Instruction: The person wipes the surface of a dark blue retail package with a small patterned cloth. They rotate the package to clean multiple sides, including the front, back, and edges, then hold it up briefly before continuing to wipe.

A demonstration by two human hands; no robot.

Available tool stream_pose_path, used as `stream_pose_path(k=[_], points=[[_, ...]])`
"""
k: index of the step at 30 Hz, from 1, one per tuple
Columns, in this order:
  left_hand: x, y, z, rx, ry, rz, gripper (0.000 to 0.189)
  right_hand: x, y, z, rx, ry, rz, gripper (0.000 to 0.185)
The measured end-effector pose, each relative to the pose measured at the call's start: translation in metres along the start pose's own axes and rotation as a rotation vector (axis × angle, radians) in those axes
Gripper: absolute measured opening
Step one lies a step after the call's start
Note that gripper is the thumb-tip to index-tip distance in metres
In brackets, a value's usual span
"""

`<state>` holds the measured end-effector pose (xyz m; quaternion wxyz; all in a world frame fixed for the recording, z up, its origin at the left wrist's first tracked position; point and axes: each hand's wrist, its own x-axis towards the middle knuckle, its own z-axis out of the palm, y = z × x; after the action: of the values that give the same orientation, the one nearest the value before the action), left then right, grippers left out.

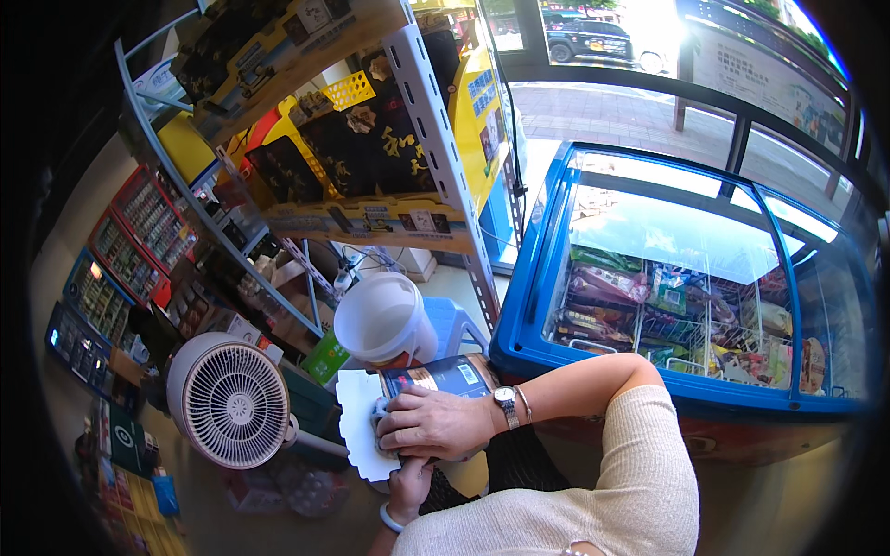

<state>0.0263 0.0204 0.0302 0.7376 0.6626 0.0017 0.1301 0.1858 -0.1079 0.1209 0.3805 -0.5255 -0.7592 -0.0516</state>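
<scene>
A piece of printed cardboard point(455, 372) lies before me, dark blue with a barcode. At its left end is a white panel point(358, 424) with a notched edge. My right hand point(438, 420), with a watch at the wrist, presses flat over a crumpled bluish-grey cloth-like thing point(380, 415) against the white panel. Most of that thing is hidden under the fingers. My left hand point(409, 488), with a pale bangle, grips the panel's lower edge just below the right hand. Its fingertips are hidden.
A white plastic bucket point(386, 320) stands beyond the cardboard, near a blue plastic stool point(448, 323). To the left is a round fan point(233, 403). A metal shelf rack point(445, 132) with gift boxes rises ahead. A blue glass-topped chest freezer point(532, 326) stands at right.
</scene>
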Motion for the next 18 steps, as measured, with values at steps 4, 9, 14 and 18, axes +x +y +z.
stream_pose_path(k=[4, 9, 14, 18], points=[[-0.004, 0.015, -0.002, 0.582, 0.068, 0.228, 0.04, 0.003, 0.004, 0.001, -0.127, 0.14, -0.137, 0.03], [-0.016, 0.025, -0.003, 1.094, 0.056, 0.508, 0.021, 0.005, 0.006, -0.003, -0.123, 0.22, -0.089, 0.035], [-0.019, 0.021, -0.005, 1.097, 0.101, 0.544, 0.022, 0.008, 0.013, -0.017, -0.137, 0.256, 0.022, 0.033], [-0.02, 0.02, -0.008, 1.058, 0.113, 0.564, 0.024, 0.007, 0.022, -0.027, -0.167, 0.287, 0.116, 0.033]])
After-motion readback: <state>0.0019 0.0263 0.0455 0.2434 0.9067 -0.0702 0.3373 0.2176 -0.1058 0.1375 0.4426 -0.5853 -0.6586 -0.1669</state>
